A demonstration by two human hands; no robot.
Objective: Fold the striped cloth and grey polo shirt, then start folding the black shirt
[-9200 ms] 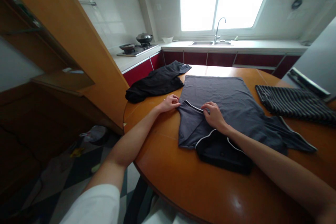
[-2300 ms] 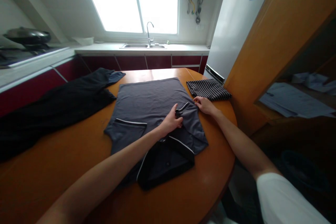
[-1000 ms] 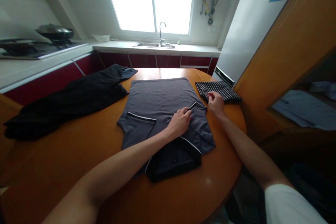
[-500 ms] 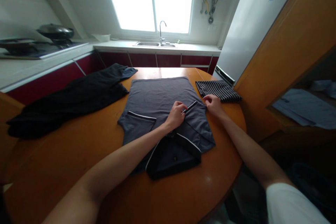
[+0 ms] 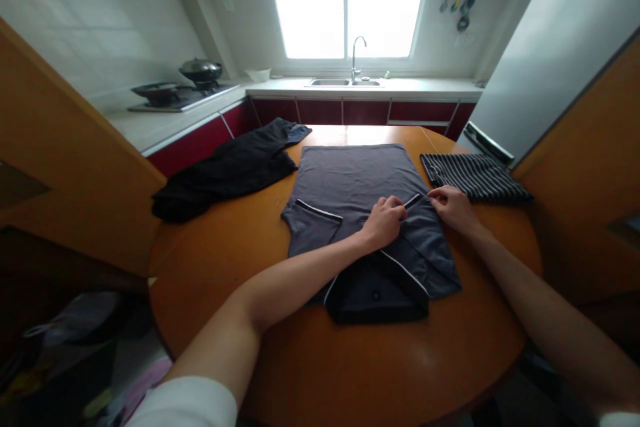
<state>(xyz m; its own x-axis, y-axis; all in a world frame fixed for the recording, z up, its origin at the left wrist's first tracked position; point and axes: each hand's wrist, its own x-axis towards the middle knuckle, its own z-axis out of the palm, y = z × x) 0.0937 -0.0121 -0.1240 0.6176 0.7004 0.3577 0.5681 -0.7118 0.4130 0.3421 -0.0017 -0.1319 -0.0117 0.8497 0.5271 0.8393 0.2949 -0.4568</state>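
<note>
A grey-blue polo shirt (image 5: pixel 357 173) lies spread on the table, its hem toward the window and its dark, white-edged collar (image 5: pixel 375 307) toward me. Both sleeves are folded inward over the body. My left hand (image 5: pixel 386 223) is closed at the white-trimmed cuff of the right-side sleeve; its fingertips are partly hidden. At the shirt's right edge, beside the end of that cuff, my right hand (image 5: pixel 453 208) pinches the fabric between thumb and fingers. The left-side sleeve cuff (image 5: pixel 319 211) lies flat, touched by neither hand.
The round wooden table (image 5: pixel 210 267) carries a black garment (image 5: pixel 225 170) at the left and a folded striped cloth (image 5: pixel 475 173) close to my right hand. Beyond stand the counter with a sink (image 5: pixel 330 83), a stove with pans (image 5: pixel 200 71) and a fridge (image 5: pixel 545 47).
The view has turned left, so everything sits further right in the picture. My right fingers now pinch the shirt's edge close to the cuff. The left hand stays at the sleeve.
</note>
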